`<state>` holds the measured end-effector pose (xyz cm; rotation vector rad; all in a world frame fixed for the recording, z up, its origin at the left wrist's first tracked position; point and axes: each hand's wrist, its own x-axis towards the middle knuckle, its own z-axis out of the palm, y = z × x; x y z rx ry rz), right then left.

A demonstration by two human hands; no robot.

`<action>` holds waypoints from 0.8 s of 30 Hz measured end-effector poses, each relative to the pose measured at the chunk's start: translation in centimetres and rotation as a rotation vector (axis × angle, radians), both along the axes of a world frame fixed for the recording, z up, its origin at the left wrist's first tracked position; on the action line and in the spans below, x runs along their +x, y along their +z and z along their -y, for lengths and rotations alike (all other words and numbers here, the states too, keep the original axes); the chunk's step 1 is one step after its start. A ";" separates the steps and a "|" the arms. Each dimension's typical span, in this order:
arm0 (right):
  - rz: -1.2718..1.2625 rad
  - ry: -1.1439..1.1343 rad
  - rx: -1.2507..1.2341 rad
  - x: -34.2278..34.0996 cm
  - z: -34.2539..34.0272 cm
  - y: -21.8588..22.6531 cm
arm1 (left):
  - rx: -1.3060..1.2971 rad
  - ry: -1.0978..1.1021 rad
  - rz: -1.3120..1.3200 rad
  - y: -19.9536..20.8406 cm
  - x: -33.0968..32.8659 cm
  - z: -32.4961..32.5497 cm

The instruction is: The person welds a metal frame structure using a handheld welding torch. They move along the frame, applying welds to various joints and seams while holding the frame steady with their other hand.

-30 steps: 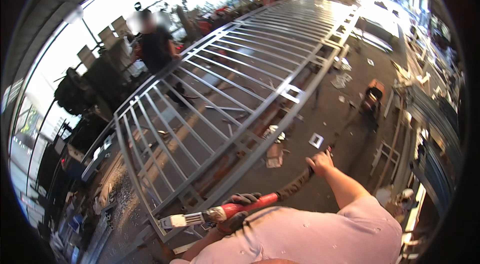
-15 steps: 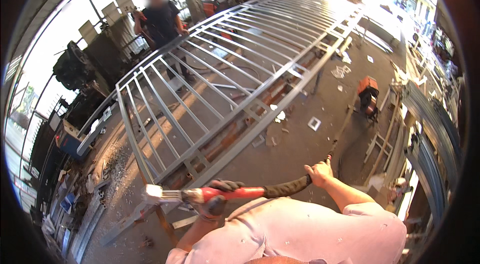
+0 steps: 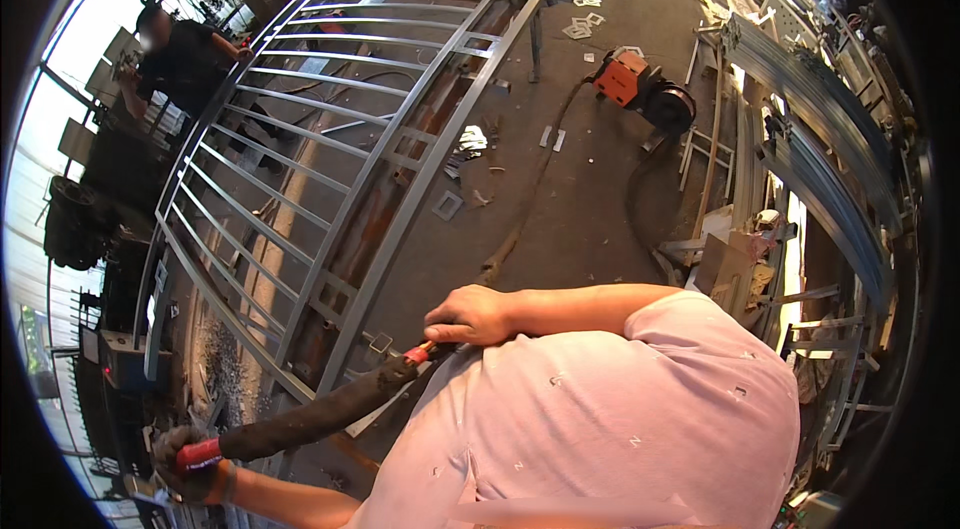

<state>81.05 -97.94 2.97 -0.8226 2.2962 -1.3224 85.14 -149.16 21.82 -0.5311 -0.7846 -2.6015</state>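
Observation:
My left hand (image 3: 188, 467), in a dark work glove, is wrapped round the red handle (image 3: 199, 454) of what looks like a welding gun at the lower left. The gun's front end is hidden by the glove. A thick cable in a dark sleeve (image 3: 315, 415) runs from the handle up to the right. My bare right hand (image 3: 470, 314) is closed on this cable beside a red fitting (image 3: 417, 355). Ahead of my hands lies a large bright metal frame with crossbars (image 3: 370, 259), raised above the floor.
Another person (image 3: 185, 64) in dark clothes stands beyond the frame's left side. An orange machine with a black reel (image 3: 635, 84) stands on the floor, a cable trailing from it. Long metal profiles (image 3: 815, 109) are stacked at right. Scraps (image 3: 580, 26) lie about.
My view has turned right. My left hand has carried the gun down and to the left; its front end has gone from sight. My right hand, still on the cable, has moved left.

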 end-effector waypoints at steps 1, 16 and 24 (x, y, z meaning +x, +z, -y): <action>0.007 -0.018 0.018 -0.9 0.2 -0.9 | -0.066 0.148 0.067 0.5 1.1 0.4; 0.468 -0.233 0.341 -3.9 -15.5 -18.8 | -1.229 1.149 -0.031 5.2 10.8 -1.6; 0.618 -0.448 0.442 -0.1 -27.8 -27.1 | -0.376 0.466 0.308 -4.7 1.6 -23.0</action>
